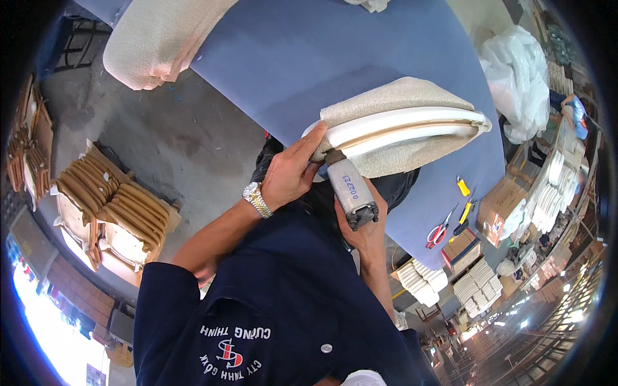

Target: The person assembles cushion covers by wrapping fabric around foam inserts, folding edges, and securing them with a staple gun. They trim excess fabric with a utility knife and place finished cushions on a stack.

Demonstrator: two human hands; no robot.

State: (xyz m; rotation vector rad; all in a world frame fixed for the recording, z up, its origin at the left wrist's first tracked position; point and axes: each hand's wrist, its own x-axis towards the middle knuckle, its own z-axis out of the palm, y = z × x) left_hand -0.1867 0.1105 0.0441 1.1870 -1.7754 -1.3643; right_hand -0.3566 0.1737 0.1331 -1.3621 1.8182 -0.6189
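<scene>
A curved upholstered piece [399, 161] lies before me on the blue-covered table [277, 58]. Beige woven fabric wraps it, and white padding and a narrow wood-coloured strip show along its upper side. My left hand [286, 175] is closed on its left end, with fingers along the fabric and padding. In my right hand [370, 228] is a grey staple gun [349, 190], its nose against or very near the piece's left end. The gun's body hides part of my right fingers and the exact contact point.
Red-handled scissors [438, 234] and yellow-handled tools [463, 187] lie at the table's right edge. A larger beige upholstered piece [154, 38] is at the far left. Cardboard boxes [501, 202] and clear plastic wrapping [515, 77] stand right; stacked brown panels [116, 202] stand left.
</scene>
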